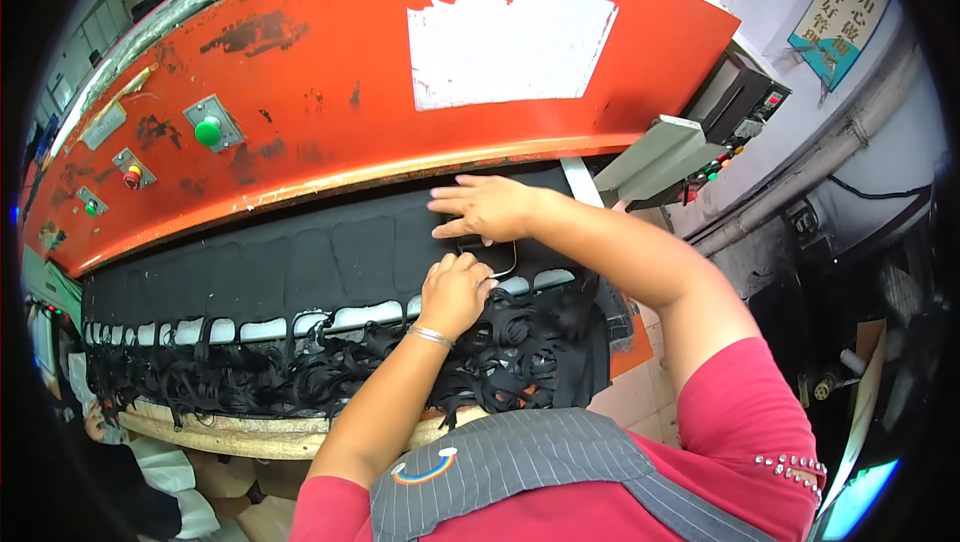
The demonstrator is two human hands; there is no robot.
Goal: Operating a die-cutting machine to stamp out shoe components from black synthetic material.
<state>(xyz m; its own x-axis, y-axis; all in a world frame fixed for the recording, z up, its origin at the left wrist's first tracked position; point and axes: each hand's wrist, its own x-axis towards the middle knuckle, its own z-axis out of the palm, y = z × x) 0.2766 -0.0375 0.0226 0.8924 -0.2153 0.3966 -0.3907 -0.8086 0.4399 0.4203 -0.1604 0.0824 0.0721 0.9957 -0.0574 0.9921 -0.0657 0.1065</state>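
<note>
A wide sheet of black material (330,257) lies across the machine bed, with curved outlines along it and a row of cut-out openings near its front edge. My left hand (456,292), with a silver bangle on the wrist, rests on the sheet, its fingers bent and closed at a thin curved metal strip (512,264), which looks like the edge of a cutting die. Just beyond it, my right hand (487,210) reaches in from the right with fingers stretched out, palm down, over the same piece. Both hands cover most of that piece.
Tangled black offcut strips (330,382) hang along the front, above a worn wooden edge (230,434). An orange machine beam (340,72) with push buttons spans the back. At the right stands a control box (735,117). Another person's hand (95,422) shows at the far left.
</note>
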